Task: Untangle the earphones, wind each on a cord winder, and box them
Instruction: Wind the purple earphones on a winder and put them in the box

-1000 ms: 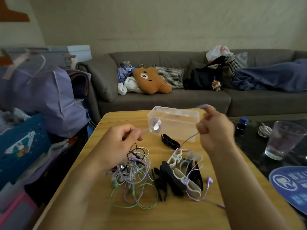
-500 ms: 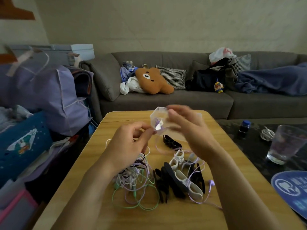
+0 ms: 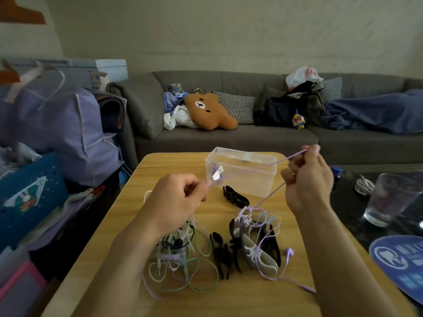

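Near the table's (image 3: 297,300) left edge, toward the front, lies a heap of tangled earphones (image 3: 183,261), with green, white, lilac and black cords looped through one another. Above it the left hand (image 3: 176,202) is curled, its thumb and forefinger pinching a white cord winder (image 3: 216,176) with some purple cord on it. From there a purple earphone cord (image 3: 251,171) runs taut across the front of the clear plastic box (image 3: 242,170), which stands open at the far middle of the table. The right hand (image 3: 306,181) is also curled, pinching the cord at its raised fingertips; from that hand the cord drops to the pile of black and white winders (image 3: 254,245) in the middle of the table, loops over them and ends in a purple earbud (image 3: 288,252) lying toward the right edge. A lone black winder (image 3: 235,197) sits just in front of the box. The cord looks thin, light and limp, so it will likely sag and snag on the winders unless it is kept under gentle tension. Hard pulling could tighten knots or strain the joints at the buds. It is best held by pinching the cord itself close to the winder, feeding short lengths, with the buds left for last.
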